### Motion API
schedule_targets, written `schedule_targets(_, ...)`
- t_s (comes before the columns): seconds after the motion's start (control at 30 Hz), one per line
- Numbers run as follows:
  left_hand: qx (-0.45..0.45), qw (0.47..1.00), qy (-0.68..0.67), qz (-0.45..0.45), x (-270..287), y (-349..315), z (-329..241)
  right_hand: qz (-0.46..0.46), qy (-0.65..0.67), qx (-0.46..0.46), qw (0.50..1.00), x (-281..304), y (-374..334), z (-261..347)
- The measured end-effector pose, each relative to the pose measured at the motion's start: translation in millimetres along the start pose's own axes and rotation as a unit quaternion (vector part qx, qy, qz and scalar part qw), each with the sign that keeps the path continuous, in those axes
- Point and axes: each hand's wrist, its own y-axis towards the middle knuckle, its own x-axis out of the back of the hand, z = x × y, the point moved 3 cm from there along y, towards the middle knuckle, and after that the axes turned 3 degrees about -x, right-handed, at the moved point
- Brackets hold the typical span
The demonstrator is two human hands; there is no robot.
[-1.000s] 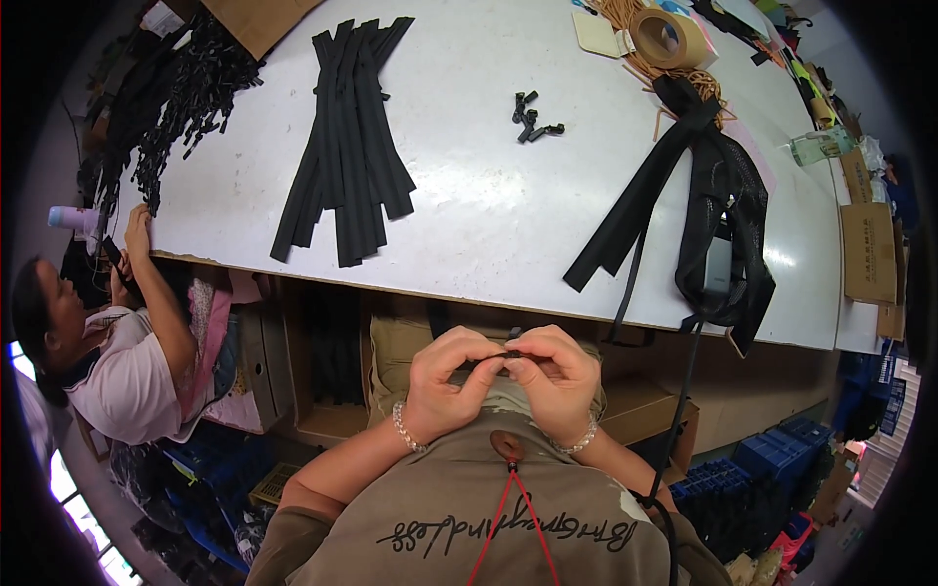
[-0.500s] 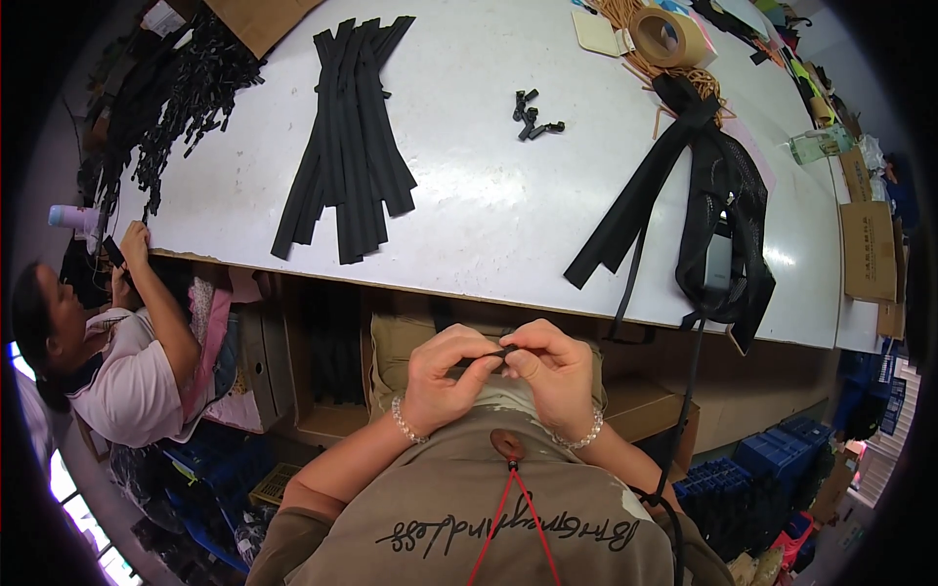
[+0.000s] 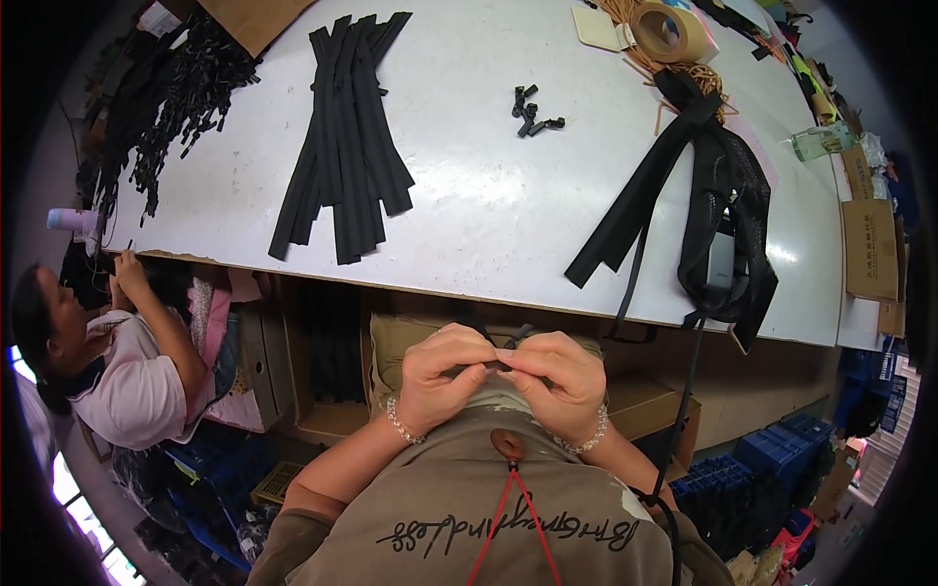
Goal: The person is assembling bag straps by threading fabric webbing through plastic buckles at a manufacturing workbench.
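My left hand [image 3: 445, 371] and my right hand [image 3: 562, 376] meet just below the table's near edge, in front of my body. Fingers of both are closed in a pinch around a small dark strip [image 3: 521, 334], mostly hidden by the fingertips; a short end of it pokes out above them. Beyond the hands on the table lie several small black plastic pieces [image 3: 532, 122] in a loose cluster. Farther left spreads a bundle of flat black straps [image 3: 354, 146], crossed near its top.
Right on the white table [image 3: 469, 215] lies a black mesh pouch with straps [image 3: 728, 225], a grey device [image 3: 720, 264] in it. A tape roll [image 3: 661, 32] and tan cords stand behind. At left, a co-worker [image 3: 127, 361] sits by a black pile [image 3: 195, 88].
My right hand has shifted slightly right and down, its fingers now laid flatter. A dark strip end now shows above the fingertips. The co-worker's raised hand has dropped a little.
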Motion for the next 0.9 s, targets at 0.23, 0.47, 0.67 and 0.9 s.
schedule_targets(0.23,0.103,0.994,-0.022,0.009,-1.3,-2.4,-0.1,0.047,0.068,-0.084,0.993,1.1,2.0,-14.4)
schedule_targets(0.47,0.133,0.991,-0.032,0.007,-2.6,-2.6,-5.8,0.055,0.141,-0.155,0.976,0.2,-2.6,-15.8)
schedule_targets(0.67,0.127,0.992,-0.001,0.017,-2.4,-1.6,-8.8,0.072,0.091,-0.129,0.985,1.7,-1.4,-15.7)
schedule_targets(0.9,0.119,0.991,-0.059,0.004,-3.9,-3.4,-1.6,0.053,0.015,-0.07,0.996,3.4,5.4,-1.0)
